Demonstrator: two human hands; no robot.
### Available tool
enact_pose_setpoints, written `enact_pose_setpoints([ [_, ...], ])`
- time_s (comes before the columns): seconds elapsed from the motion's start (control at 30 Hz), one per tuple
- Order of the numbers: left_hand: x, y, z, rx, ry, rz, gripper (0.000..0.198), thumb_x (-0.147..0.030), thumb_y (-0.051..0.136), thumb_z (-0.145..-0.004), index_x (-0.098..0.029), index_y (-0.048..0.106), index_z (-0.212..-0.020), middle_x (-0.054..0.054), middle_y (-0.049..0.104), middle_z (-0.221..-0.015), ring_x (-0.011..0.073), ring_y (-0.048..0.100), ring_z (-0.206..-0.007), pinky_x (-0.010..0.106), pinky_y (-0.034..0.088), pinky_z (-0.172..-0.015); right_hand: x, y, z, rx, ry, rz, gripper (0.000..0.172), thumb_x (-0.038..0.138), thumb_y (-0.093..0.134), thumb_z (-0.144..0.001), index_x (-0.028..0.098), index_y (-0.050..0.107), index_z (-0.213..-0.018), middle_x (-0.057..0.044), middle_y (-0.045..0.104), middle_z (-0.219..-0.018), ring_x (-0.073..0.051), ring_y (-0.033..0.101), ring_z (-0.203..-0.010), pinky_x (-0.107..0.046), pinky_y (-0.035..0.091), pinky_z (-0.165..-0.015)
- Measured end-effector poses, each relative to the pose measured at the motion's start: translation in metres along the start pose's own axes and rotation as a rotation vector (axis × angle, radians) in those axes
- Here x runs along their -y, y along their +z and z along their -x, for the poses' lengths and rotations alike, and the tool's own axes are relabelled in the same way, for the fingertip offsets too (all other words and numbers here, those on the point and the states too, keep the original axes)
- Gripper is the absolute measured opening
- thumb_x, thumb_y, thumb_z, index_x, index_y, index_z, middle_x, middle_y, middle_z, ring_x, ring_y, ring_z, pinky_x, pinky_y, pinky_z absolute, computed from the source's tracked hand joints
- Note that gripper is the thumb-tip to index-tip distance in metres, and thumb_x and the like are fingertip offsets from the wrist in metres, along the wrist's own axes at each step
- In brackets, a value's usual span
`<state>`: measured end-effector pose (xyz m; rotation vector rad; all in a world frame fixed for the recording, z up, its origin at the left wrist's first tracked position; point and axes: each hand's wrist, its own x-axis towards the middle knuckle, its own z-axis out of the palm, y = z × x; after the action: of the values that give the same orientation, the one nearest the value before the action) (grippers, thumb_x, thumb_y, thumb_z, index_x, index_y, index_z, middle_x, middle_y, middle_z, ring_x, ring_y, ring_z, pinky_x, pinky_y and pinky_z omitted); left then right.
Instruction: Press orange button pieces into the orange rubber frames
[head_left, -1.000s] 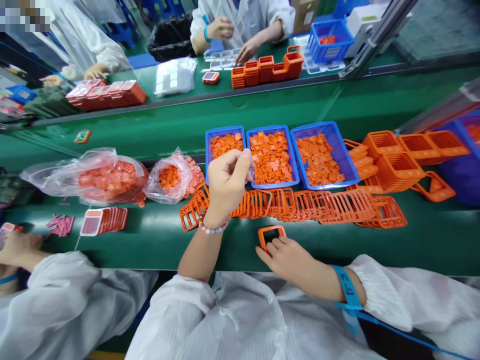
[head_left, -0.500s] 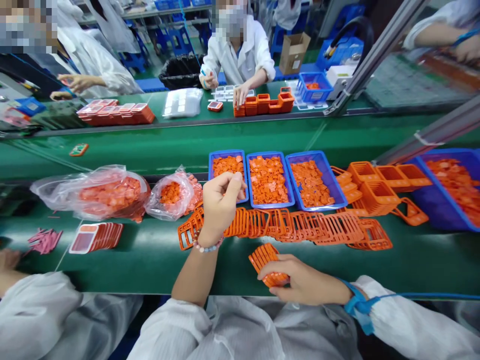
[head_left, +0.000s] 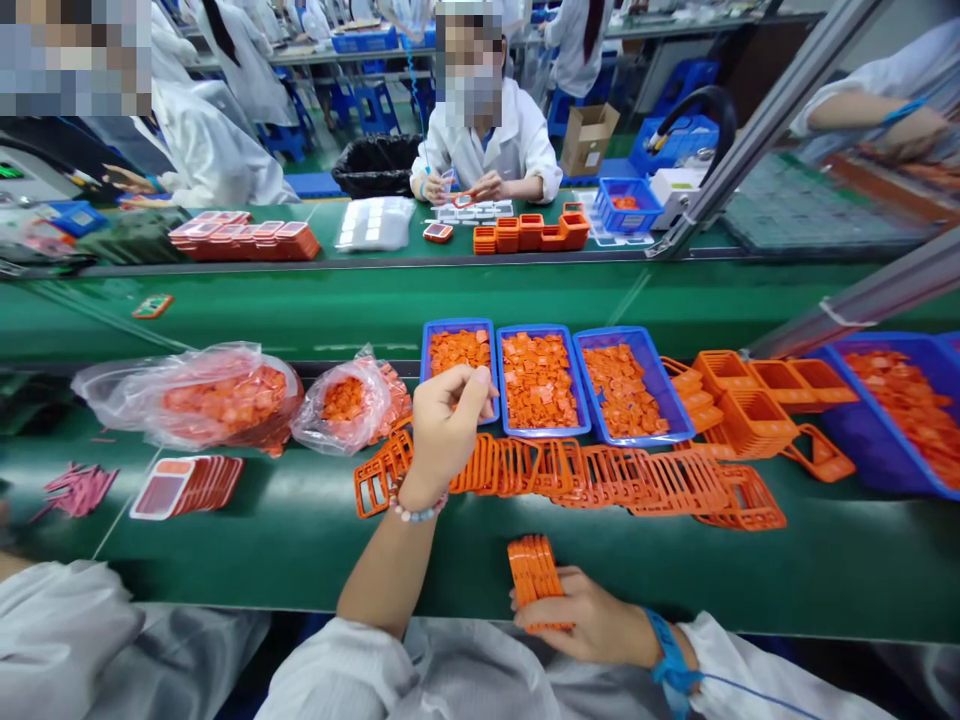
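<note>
The right hand point(head_left: 589, 622) clamps a squared stack of orange plastic frames point(head_left: 534, 582) between fingers and thumb, just above the green counter point(head_left: 300, 585). The left hand point(head_left: 442, 435) pinches together beside a blue tray point(head_left: 457, 323) of orange square pieces point(head_left: 460, 352); anything held is hidden.

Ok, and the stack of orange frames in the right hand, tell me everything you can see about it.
The stack of orange frames is a tight bundle of thin, rounded-rectangular frames, bright orange and plastic-looking, pressed face to face and seen mostly edge-on. Its long axis points away from the person. The right hand grips its near end, with fingers curled against it. It sits over the green conveyor belt, though whether it touches the belt cannot be told.
</note>
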<state>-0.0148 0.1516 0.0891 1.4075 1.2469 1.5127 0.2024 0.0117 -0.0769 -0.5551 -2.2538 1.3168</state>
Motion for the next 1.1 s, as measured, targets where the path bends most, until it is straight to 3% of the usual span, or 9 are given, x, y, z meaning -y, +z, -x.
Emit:
enact_pose_setpoints([
  [0.37,-0.002,0.004,0.001,0.003,0.042,-0.006,0.033,-0.033,0.06,-0.091,-0.018,0.063,-0.062,-0.002,0.056,-0.049,0.0082,0.051,-0.044,0.019,0.042,-0.045,0.0,0.006,0.0,0.014,0.004,-0.022,0.022,0.028,0.051,-0.097,0.021,0.072,-0.1,-0.007,0.077,-0.111,-0.016,0.072,-0.106,-0.028,0.056,-0.095],
  [0.7,-0.003,0.006,0.002,0.01,0.069,-0.014,0.034,-0.034,0.063,-0.091,-0.018,0.064,-0.062,-0.002,0.057,-0.048,0.0081,0.051,-0.043,0.018,0.042,-0.044,0.017,-0.007,0.003,-0.009,0.056,-0.014,0.025,0.026,0.05,-0.098,0.027,0.071,-0.112,-0.005,0.077,-0.11,-0.017,0.074,-0.097,-0.029,0.059,-0.089],
  [0.8,-0.002,0.005,0.002,0.005,0.077,-0.034,0.034,-0.036,0.062,-0.092,-0.018,0.064,-0.063,-0.001,0.058,-0.049,0.0087,0.052,-0.043,0.019,0.042,-0.044,0.034,-0.033,0.012,-0.053,0.001,0.126,0.023,0.024,0.053,-0.098,0.025,0.071,-0.113,-0.005,0.078,-0.108,-0.016,0.075,-0.094,-0.027,0.058,-0.088],
  [0.9,-0.001,0.005,0.001,-0.003,0.078,-0.063,0.034,-0.037,0.062,-0.091,-0.018,0.065,-0.063,0.0,0.059,-0.049,0.0093,0.053,-0.044,0.02,0.043,-0.044,0.05,-0.079,0.029,-0.133,-0.07,0.376,0.024,0.017,0.056,-0.096,0.023,0.071,-0.115,-0.005,0.078,-0.11,-0.015,0.075,-0.096,-0.027,0.058,-0.09],
  [1.03,0.001,0.005,0.001,-0.011,0.09,-0.066,0.031,-0.032,0.061,-0.091,-0.018,0.066,-0.064,-0.001,0.06,-0.05,0.0087,0.054,-0.044,0.018,0.043,-0.045,0.053,-0.157,0.073,-0.236,0.053,0.67,0.025,0.013,0.06,-0.094,0.022,0.073,-0.113,-0.008,0.078,-0.111,-0.018,0.075,-0.099,-0.027,0.06,-0.088],
  [1.1,0.002,0.005,0.001,-0.012,0.092,-0.07,0.03,-0.031,0.061,-0.091,-0.018,0.066,-0.064,-0.001,0.059,-0.05,0.0087,0.054,-0.045,0.018,0.043,-0.045,0.047,-0.195,0.101,-0.317,0.126,0.834,0.02,0.02,0.06,-0.095,0.02,0.077,-0.108,-0.009,0.08,-0.101,-0.017,0.077,-0.089,-0.023,0.059,-0.079],
])
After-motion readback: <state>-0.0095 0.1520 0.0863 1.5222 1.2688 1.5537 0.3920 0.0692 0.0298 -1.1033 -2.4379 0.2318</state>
